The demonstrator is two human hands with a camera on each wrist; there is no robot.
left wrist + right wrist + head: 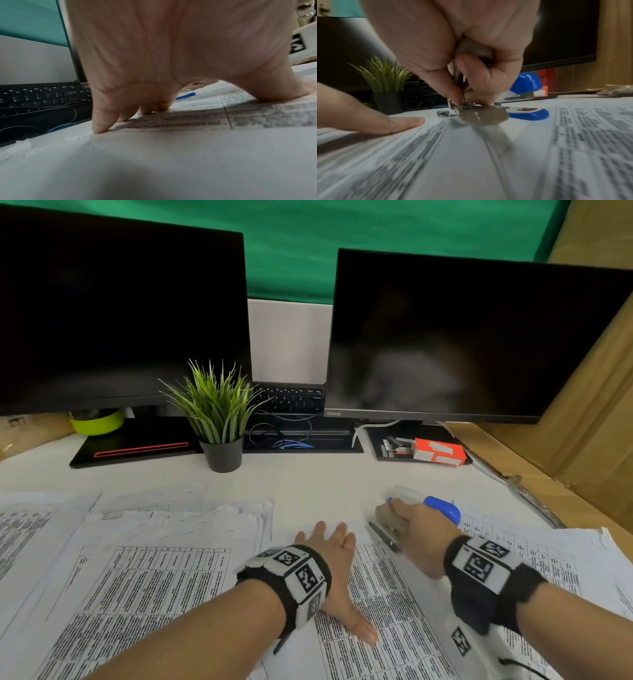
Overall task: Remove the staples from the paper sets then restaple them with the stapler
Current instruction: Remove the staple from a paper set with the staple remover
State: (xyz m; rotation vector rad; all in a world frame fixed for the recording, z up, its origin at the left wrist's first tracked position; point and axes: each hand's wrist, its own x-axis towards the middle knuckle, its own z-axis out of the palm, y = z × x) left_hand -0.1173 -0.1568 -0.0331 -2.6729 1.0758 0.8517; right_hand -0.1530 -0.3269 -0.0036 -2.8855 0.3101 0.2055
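A printed paper set [387,597] lies in front of me, and my left hand [330,542] presses flat on it with straight fingers [101,121]. At the set's top corner my right hand [407,520] grips a grey staple remover [387,525]. The right wrist view shows the thumb and fingers [458,93] squeezing the remover [484,116], its metal claws down on the paper [471,155]. Whether a staple sits in the claws is not visible. A blue and white stapler [442,506] [528,82] rests just behind my right hand, untouched.
More paper sets [154,529] are piled at the left and others lie at the right [548,546]. Behind stand two dark monitors [120,313], a potted plant [219,412], a keyboard [291,398] and a red staple box [438,451]. Cardboard [589,419] walls the right side.
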